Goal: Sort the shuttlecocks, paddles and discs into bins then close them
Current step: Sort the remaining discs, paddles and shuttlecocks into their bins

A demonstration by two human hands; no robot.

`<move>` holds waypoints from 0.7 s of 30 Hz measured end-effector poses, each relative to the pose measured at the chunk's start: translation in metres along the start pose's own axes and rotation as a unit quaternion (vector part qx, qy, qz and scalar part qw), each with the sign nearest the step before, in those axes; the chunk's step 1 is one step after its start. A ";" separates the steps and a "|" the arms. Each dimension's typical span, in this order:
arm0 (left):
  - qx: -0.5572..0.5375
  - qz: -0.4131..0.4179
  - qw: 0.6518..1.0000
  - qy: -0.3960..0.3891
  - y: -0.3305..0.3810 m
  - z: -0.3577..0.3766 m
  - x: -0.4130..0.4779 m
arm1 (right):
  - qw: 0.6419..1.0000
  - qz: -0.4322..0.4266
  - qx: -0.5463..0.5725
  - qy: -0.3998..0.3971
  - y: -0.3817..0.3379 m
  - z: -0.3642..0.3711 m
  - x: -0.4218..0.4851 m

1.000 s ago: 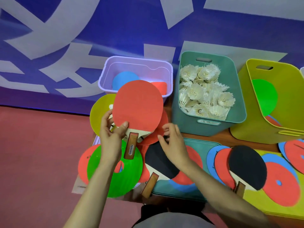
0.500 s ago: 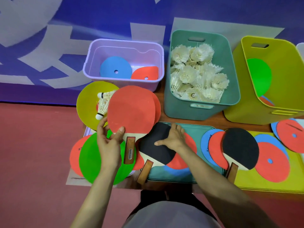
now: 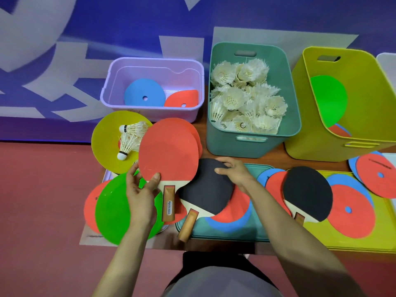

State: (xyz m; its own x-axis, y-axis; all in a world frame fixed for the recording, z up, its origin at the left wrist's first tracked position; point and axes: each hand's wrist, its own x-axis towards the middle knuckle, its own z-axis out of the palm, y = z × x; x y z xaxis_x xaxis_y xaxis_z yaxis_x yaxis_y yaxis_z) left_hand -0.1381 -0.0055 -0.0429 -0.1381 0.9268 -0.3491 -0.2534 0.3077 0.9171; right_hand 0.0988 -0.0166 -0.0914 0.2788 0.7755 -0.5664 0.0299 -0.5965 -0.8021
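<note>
Shuttlecocks (image 3: 246,99) are mostly binned, paddles (image 3: 307,191) and discs (image 3: 115,206) not; left hand (image 3: 140,189) pinches red paddle (image 3: 169,151), right hand (image 3: 235,170) seemingly grips black paddle (image 3: 205,189).

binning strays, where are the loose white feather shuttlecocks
Head view, left of centre: the loose white feather shuttlecocks lie on the round yellow disc, in front of the lilac plastic bin, beside the red paddle.

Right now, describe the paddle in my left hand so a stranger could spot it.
Find the purple bin at the back left. Just in front of it is the red paddle, pinched at the blade's base by the left hand, beside a yellow disc carrying two shuttlecocks. It alone shows a red face; the black paddle beside it and the far black paddle do not.
</note>
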 end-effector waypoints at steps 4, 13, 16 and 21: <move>-0.001 -0.005 1.000 0.013 -0.004 0.007 -0.010 | 0.998 0.030 0.048 -0.037 -0.005 -0.035 0.002; -0.016 -0.055 0.998 0.004 -0.043 0.049 -0.062 | 0.978 0.001 -0.210 -0.003 0.015 -0.099 0.013; -0.022 -0.074 0.997 0.030 -0.064 0.062 -0.082 | 0.931 -0.070 -0.355 0.054 0.023 -0.095 0.000; -0.032 -0.065 0.993 0.094 -0.080 0.070 -0.092 | 0.891 -0.091 -0.436 0.083 0.035 -0.079 -0.045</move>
State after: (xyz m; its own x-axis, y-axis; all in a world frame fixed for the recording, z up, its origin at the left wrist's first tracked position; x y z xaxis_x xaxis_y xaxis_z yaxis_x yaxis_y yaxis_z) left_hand -0.0386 -0.1006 -0.0704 -0.2740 0.8219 -0.4994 -0.3405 0.4028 0.8496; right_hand 0.1636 -0.0885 -0.0794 0.3282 0.8781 -0.3481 0.8042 -0.4530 -0.3846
